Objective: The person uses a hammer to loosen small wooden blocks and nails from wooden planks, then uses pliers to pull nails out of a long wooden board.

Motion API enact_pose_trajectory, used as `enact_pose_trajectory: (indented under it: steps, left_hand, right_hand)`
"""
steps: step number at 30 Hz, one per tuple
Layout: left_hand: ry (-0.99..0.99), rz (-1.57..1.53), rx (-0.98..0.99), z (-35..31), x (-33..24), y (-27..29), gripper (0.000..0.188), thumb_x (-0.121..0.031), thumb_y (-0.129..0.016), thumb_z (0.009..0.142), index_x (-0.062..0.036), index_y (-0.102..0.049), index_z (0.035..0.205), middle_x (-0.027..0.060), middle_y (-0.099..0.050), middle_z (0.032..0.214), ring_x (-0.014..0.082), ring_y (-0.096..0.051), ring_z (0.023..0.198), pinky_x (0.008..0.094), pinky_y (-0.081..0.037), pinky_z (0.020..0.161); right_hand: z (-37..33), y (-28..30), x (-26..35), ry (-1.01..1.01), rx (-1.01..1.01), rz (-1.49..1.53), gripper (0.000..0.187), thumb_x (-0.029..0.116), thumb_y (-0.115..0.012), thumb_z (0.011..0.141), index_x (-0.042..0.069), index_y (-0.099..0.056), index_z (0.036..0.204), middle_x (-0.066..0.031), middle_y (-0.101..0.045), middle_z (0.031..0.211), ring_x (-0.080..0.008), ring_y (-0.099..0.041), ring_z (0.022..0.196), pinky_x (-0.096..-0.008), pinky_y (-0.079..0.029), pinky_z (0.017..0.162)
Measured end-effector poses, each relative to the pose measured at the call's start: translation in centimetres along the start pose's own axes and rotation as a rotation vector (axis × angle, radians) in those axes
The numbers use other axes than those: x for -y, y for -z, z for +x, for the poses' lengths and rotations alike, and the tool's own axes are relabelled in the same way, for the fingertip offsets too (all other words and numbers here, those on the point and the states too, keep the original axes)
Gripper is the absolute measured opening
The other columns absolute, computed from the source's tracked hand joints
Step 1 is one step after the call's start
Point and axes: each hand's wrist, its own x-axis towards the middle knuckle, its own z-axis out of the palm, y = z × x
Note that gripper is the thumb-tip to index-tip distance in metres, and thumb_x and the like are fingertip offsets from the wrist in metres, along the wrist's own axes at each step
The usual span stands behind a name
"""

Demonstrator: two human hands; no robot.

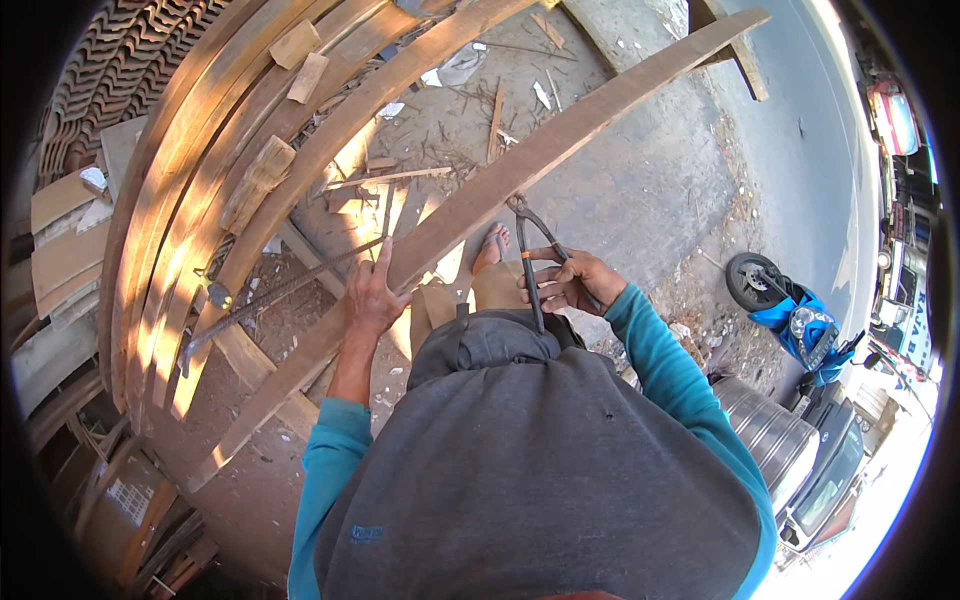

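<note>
Brown wood makes up the long beam (470, 212), which slants across the front of the person's body, its far end at upper right. Black pincers (530, 276) stand with their head at the beam's near edge; whether the jaws bite on anything there, I cannot tell. The right hand (578, 281) is curled around the parted handles, while the left hand (370, 297) lies on the beam, index finger stretched out, well apart from the other. If the pincers slipped under a hard pull, the handles could swing into the body; a beam poorly supported might roll or drop toward the sandalled foot (490, 248) just below. Near the left fingertip, a thin metal bar (290, 284) could snag a wrist. Beyond lie curved timbers (190, 200). Large lettering shows on a pale vehicle (918, 305) at far right, and a small blue mark (367, 534) on the dark shirt (550, 460).
</note>
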Motion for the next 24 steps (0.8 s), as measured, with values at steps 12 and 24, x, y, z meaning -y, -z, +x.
enact_pose_trajectory:
  steps: [12,24]
  left_hand:
    - [-0.076,0.016,-0.122,-0.5,-0.2,-0.8,0.097,-0.056,-0.087,0.066,-0.0094,-0.052,0.143,0.0196,-0.059,0.091,0.0388,-0.061,0.084,0.0515,-0.05,0.076]
    - [0.073,0.031,0.201,1.4,0.2,1.2,0.107,-0.039,-0.089,0.062,-0.0201,-0.036,0.153,0.0246,-0.062,0.114,0.0437,-0.064,0.105,0.0521,-0.053,0.089]
  right_hand:
    - [0.4,4.0,-0.2,-0.13,0.152,0.18,0.049,0.013,-0.048,0.094,0.012,-0.043,0.142,-0.0092,-0.061,0.092,-0.0219,-0.064,0.081,-0.0433,-0.056,0.078]
    - [4.8,-4.2,-6.0,0.091,-0.19,0.222,0.024,0.03,-0.05,0.105,0.008,-0.053,0.096,-0.0012,-0.045,0.075,-0.0111,-0.04,0.056,-0.0295,-0.037,0.051]
